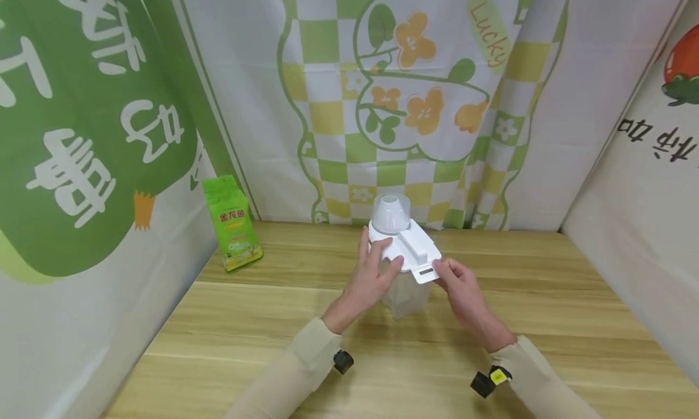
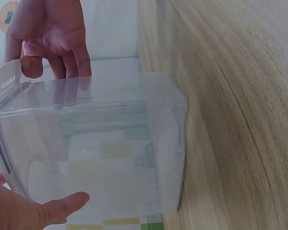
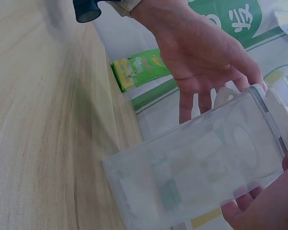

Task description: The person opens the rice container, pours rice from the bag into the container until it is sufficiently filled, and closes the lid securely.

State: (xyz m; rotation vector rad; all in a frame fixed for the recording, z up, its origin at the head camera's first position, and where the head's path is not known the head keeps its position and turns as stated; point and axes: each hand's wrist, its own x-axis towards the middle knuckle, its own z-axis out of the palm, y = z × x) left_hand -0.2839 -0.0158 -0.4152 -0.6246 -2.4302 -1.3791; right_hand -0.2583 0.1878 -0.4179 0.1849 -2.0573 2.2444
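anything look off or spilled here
Only one mild thing: the slotted latch on the white lid sticks outward instead of lying against the translucent container, though the right hand is pinching it. I see no spill or damage; the green bag stands upright on the wooden table.

I sit at a small booth-like space dressed in printed cloth. A wood-grain table (image 1: 218,346) runs up to a checked, flowered curtain (image 1: 327,122) marked "Lucky". On my left hangs a green-and-white panel (image 1: 98,103) with big Chinese characters; on my right, a pale panel (image 1: 644,182) shows a red fruit above black lettering. The green printed bag (image 1: 233,224) and the clear lidded container (image 1: 404,294) look like household kitchen goods. Whether this stands in a home or a studio, I can't tell.
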